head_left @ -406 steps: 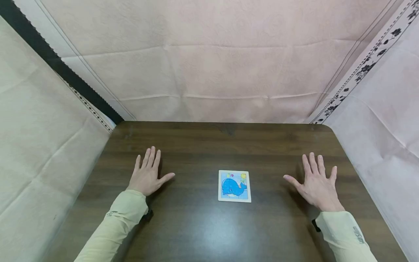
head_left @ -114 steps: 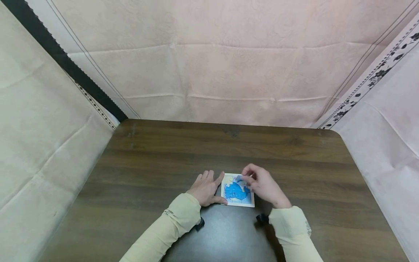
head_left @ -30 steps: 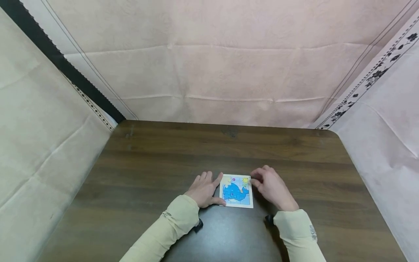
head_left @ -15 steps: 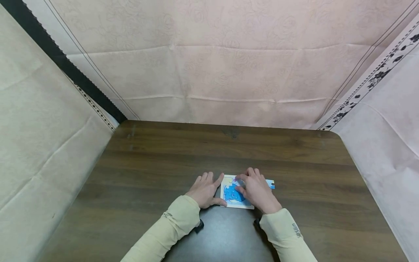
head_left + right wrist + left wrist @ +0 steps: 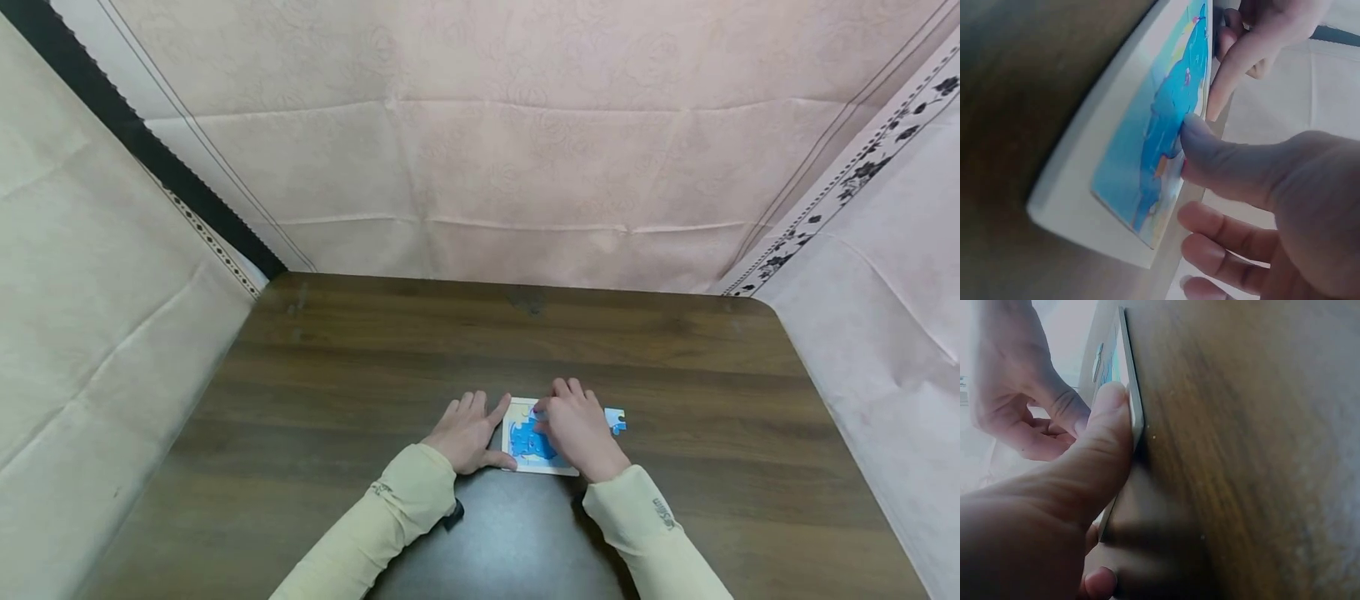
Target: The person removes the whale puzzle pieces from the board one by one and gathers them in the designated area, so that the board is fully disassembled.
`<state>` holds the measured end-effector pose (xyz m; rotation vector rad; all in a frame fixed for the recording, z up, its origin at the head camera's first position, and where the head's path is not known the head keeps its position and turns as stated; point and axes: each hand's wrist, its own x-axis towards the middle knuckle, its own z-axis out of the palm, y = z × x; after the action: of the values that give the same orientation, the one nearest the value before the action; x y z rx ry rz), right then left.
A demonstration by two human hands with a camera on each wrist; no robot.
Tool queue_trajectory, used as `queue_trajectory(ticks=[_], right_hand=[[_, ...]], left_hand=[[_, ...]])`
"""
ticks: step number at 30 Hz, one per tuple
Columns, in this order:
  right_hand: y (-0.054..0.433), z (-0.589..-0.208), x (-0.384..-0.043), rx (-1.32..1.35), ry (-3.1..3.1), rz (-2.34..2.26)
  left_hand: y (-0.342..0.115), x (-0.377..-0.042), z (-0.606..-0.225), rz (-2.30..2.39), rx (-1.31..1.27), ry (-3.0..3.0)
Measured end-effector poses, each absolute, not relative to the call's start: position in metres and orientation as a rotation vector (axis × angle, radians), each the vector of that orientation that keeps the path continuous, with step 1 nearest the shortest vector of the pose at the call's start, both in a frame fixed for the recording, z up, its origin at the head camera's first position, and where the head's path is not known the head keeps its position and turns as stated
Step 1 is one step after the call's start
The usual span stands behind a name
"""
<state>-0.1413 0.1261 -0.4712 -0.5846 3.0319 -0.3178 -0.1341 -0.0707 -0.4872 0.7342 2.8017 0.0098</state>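
A small whale jigsaw puzzle (image 5: 534, 446) in a white-edged board lies on the table, partly covered by my right hand. My left hand (image 5: 465, 435) steadies the board's left side, with thumb and index finger spread along its edge and fingers mostly straight. Over the upper middle of the picture, my right hand (image 5: 579, 429) pinches a puzzle piece between thumb and index finger; the piece is largely hidden. In the right wrist view, its thumb (image 5: 1210, 147) touches the whale picture. A loose blue puzzle piece (image 5: 617, 419) shows just right of the right hand.
The dark wooden table (image 5: 375, 350) extends around the board. Pale cloth (image 5: 510, 192) hangs beyond its far edge and along both sides. A dark band is on each wrist.
My right hand has moved left from the board's right edge to its upper middle. A loose blue piece now shows at the right. The left hand keeps its place.
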Motion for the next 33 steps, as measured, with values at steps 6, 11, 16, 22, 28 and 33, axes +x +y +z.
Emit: queue_trajectory(ticks=[6, 11, 16, 22, 28, 33], right_hand=[[0.123, -0.473, -0.148, -0.507, 3.022, -0.373], [0.122, -0.474, -0.153, -0.469, 3.011, -0.433], [0.122, -0.475, -0.154, -0.453, 3.009, -0.434], [0.127, -0.48, -0.145, -0.459, 3.075, -0.384], [0.131, -0.482, -0.137, -0.481, 3.172, -0.263], [0.13, -0.478, -0.139, -0.525, 3.175, -0.226]], left_hand=[[-0.071, -0.134, -0.489, 0.029, 0.739, 2.799], [-0.072, -0.134, -0.49, 0.027, 0.728, 2.8], [-0.073, -0.134, -0.49, 0.026, 0.724, 2.811], [-0.071, -0.134, -0.492, 0.015, 0.72, 2.807], [-0.07, -0.134, -0.492, 0.004, 0.732, 2.806], [-0.071, -0.135, -0.489, 0.011, 0.735, 2.805]])
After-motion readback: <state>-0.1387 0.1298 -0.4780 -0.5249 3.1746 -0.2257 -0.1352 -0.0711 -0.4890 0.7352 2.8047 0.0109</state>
